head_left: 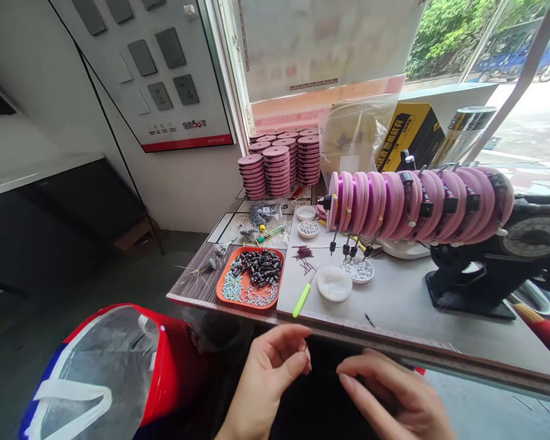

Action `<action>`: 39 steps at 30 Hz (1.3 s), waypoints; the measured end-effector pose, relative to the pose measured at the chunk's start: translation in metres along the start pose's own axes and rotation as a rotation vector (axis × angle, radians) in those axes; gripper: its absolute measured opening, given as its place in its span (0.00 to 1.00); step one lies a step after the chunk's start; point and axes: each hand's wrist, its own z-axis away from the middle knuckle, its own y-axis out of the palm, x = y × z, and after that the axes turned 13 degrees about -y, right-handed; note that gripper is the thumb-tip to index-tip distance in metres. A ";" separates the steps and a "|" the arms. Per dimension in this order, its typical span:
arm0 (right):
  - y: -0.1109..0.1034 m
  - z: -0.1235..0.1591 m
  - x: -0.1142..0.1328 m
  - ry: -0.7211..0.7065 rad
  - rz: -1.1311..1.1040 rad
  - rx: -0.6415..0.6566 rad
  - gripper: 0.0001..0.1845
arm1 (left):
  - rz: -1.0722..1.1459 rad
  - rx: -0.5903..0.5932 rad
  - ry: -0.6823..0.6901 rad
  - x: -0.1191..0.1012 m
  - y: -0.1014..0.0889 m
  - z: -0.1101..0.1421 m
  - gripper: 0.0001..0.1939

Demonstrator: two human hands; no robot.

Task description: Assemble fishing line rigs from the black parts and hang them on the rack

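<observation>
My left hand (275, 370) is held in front of the table edge with thumb and fingers pinched together. A tiny dark sliver shows at its fingertips, too small to name. To its right, my right hand (396, 391) has thumb and forefinger nearly together in a pinch; whatever lies between them, if anything, cannot be seen. A gap separates the two hands. Beyond them on the table lie a green-handled tool (302, 299) with a thin metal shaft, a round white dish (334, 284) and a small dark pointed piece (369, 320).
An orange tray (219, 287) holds black, blue and silver small parts. White bowls (308, 230) contain beads. A rack of pink spools (394, 205) stands on a black machine (467, 275) at right. Stacked pink spools (275, 168) fill the back; a red-blue bag (174, 348) sits lower left.
</observation>
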 end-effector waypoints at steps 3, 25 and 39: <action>0.001 0.003 0.003 -0.033 0.004 0.099 0.05 | 0.137 -0.062 -0.049 0.024 -0.003 0.012 0.10; 0.012 0.007 0.021 -0.286 0.451 0.200 0.13 | -0.347 -0.330 0.244 0.041 0.001 0.030 0.04; 0.022 0.009 0.015 -0.317 0.461 0.126 0.16 | -0.496 -0.369 0.403 0.041 0.001 0.031 0.04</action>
